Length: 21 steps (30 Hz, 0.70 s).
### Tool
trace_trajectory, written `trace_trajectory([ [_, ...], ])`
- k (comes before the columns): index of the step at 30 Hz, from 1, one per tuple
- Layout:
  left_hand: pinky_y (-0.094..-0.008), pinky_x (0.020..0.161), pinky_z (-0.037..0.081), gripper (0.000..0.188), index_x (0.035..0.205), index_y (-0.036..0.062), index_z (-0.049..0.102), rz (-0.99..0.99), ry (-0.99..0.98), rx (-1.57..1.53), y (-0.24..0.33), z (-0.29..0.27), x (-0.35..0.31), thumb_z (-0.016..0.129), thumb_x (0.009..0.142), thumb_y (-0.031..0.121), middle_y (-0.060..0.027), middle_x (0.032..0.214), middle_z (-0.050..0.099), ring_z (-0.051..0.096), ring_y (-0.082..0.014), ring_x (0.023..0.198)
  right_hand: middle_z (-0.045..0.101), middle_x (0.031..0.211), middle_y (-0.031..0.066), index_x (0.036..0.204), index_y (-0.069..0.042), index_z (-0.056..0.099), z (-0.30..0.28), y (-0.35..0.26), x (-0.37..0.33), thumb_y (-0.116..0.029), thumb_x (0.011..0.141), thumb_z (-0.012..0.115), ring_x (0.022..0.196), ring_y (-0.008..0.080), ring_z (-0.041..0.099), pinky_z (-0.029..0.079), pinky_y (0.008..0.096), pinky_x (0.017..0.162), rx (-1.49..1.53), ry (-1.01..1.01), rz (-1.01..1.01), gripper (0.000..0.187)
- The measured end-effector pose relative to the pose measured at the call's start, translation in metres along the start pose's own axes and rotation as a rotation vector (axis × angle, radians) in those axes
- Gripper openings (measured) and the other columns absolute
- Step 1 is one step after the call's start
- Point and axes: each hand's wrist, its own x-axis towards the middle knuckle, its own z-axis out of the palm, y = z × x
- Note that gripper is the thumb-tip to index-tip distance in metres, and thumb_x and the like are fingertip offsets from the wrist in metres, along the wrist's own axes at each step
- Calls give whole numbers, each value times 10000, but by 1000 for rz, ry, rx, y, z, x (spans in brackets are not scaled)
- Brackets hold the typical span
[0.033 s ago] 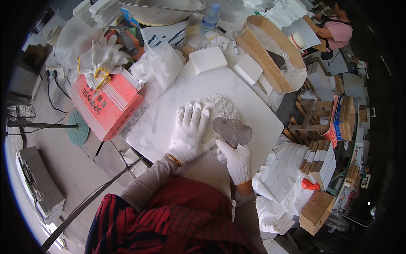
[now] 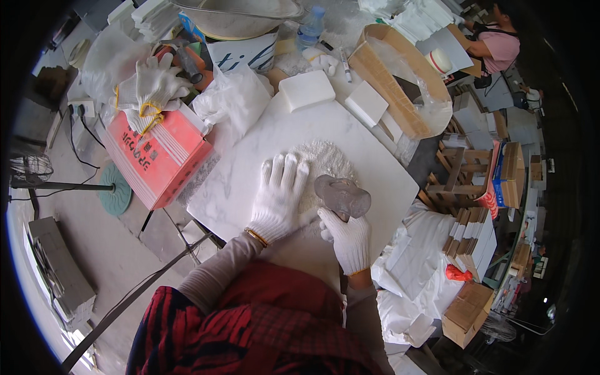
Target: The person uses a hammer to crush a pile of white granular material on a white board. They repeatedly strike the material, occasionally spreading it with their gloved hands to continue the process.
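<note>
My left hand [image 2: 277, 197], in a white knit glove dusted at the fingertips, lies flat on a pale marble-like slab [image 2: 244, 165]. Its fingers stretch away from me beside a heap of white powder [image 2: 328, 156]. To its right, my gloved right hand [image 2: 350, 244] is closed around a hammer [image 2: 342, 197], close below the head. The dark, worn hammer head hangs over the near right edge of the powder, and the handle is mostly hidden by my hand. Whether anything lies under my left palm cannot be seen.
Two white blocks [image 2: 306, 89] [image 2: 367, 103] sit at the slab's far side. A cardboard tray [image 2: 381, 81] stands beyond them. Far left are a red box [image 2: 159, 153], spare gloves [image 2: 150, 87] and a plastic bag [image 2: 231, 100]. A metal basin [image 2: 240, 19] stands behind; a person [image 2: 497, 50] is far right.
My right hand and the hammer have shifted very slightly to the left. My left hand stays in nearly the same place.
</note>
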Motion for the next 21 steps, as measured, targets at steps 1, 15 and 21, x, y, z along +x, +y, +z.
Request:
trace_trajectory([
  [1, -600, 1196, 267, 1008, 1484, -20, 419, 16, -4, 3, 3, -2, 2, 772, 734, 553, -261, 1479, 425, 366, -451, 1414, 644, 784, 36, 1065, -14, 692, -4, 24, 8, -149, 934, 763, 595, 71, 557, 410, 230, 487, -66, 30, -66, 201],
  [15, -592, 1192, 274, 993, 1486, -19, 415, 14, 32, -27, -1, 0, 0, 764, 750, 547, -263, 1477, 418, 365, -457, 1416, 640, 782, 23, 1109, -26, 694, 0, -12, -5, -136, 934, 754, 601, 74, 545, 423, 215, 513, 15, 4, 32, 216],
  [21, -593, 1186, 282, 984, 1478, -21, 417, 28, 30, 3, 1, -2, 0, 765, 744, 535, -263, 1467, 424, 379, -455, 1399, 624, 712, 24, 1018, -57, 678, -6, 47, 36, -187, 930, 769, 604, 88, 590, 422, 233, 492, -145, -56, -27, 181],
])
